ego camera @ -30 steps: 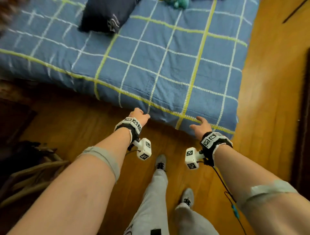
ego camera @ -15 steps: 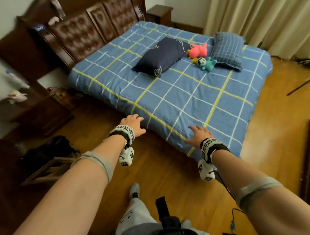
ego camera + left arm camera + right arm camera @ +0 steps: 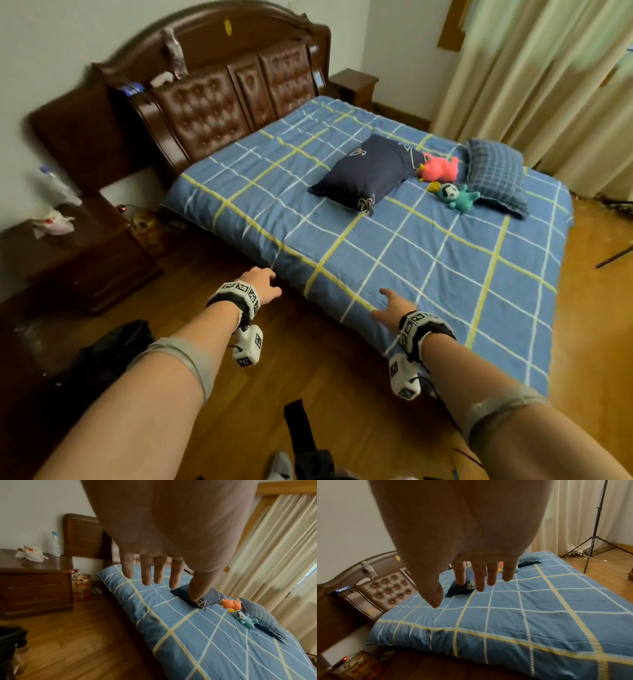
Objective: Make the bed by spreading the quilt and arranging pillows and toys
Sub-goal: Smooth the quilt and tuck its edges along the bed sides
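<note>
A blue quilt [image 3: 394, 246] with yellow and white grid lines lies flat over the bed. On it rest a dark navy pillow [image 3: 368, 169], a blue checked pillow [image 3: 496, 171], a pink plush toy [image 3: 440, 169] and a teal plush toy [image 3: 455, 197] between the pillows. My left hand [image 3: 262, 282] hovers with straight fingers just off the near side edge of the quilt, holding nothing. My right hand [image 3: 394, 305] is held over the quilt's near edge, fingers spread and empty. In the wrist views the left hand [image 3: 154, 574] and right hand [image 3: 479, 580] show straight, bare fingers.
A dark padded headboard [image 3: 219, 102] stands at the far left. A wooden nightstand [image 3: 68, 246] with a bottle and a plastic bag is left of the bed. Dark clothing [image 3: 113, 346] lies on the wooden floor. Curtains [image 3: 548, 85] hang beyond the bed; a tripod [image 3: 594, 534] stands there.
My view has lifted from the quilt's edge to the whole bed. Both hands have let go of the edge, opened and risen slightly.
</note>
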`<state>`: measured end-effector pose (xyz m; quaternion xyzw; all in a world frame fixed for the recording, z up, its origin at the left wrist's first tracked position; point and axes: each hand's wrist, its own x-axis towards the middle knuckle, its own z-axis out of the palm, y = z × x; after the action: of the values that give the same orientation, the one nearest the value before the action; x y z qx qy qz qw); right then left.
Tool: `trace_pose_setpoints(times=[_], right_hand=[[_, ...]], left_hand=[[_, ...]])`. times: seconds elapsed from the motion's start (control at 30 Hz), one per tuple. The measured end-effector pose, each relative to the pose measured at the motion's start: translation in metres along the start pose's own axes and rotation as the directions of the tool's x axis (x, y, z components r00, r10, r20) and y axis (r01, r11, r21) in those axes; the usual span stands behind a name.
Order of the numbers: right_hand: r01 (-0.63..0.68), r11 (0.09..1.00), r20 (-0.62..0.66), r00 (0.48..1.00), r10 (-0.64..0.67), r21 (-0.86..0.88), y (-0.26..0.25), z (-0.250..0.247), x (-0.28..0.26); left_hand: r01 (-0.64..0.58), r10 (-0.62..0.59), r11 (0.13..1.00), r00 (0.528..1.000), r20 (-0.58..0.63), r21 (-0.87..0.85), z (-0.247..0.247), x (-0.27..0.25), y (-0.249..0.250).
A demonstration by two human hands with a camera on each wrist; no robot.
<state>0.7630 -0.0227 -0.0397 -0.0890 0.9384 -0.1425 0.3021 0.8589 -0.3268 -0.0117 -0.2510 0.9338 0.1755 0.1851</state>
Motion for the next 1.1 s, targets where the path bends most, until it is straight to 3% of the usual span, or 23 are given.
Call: trace_pose_setpoints(times=[0.2, 0.37, 0.67, 0.87, 1.1], right_hand=[[-0.015, 1.000, -0.006, 1.000, 0.015, 0.019, -0.088, -0.010, 0.054], [-0.038, 0.996, 0.030, 0.999, 0.036, 0.085, -0.140, -0.003, 0.118], [0.070, 0.984, 0.106, 0.990, -0.088, 0.161, -0.287, -0.027, 0.305], [0.108, 0.981, 0.101, 0.987, -0.125, 0.162, -0.363, -0.086, 0.402], [-0.051, 0.974, -0.030, 0.998, 0.059, 0.222, -0.373, -0.160, 0.515]], left_hand=[[0.000, 0.000, 1.000, 0.999, -0.033, 0.009, -0.073, 0.067, -0.060], [0.035, -0.036, 0.999, 0.999, 0.005, 0.008, -0.099, 0.132, -0.098], [0.120, -0.120, 0.993, 0.993, 0.001, 0.019, -0.187, 0.294, -0.141], [0.126, -0.126, 0.991, 0.992, 0.003, -0.054, -0.260, 0.409, -0.147], [0.013, -0.012, 0.999, 1.000, 0.004, -0.051, -0.304, 0.579, -0.099]])
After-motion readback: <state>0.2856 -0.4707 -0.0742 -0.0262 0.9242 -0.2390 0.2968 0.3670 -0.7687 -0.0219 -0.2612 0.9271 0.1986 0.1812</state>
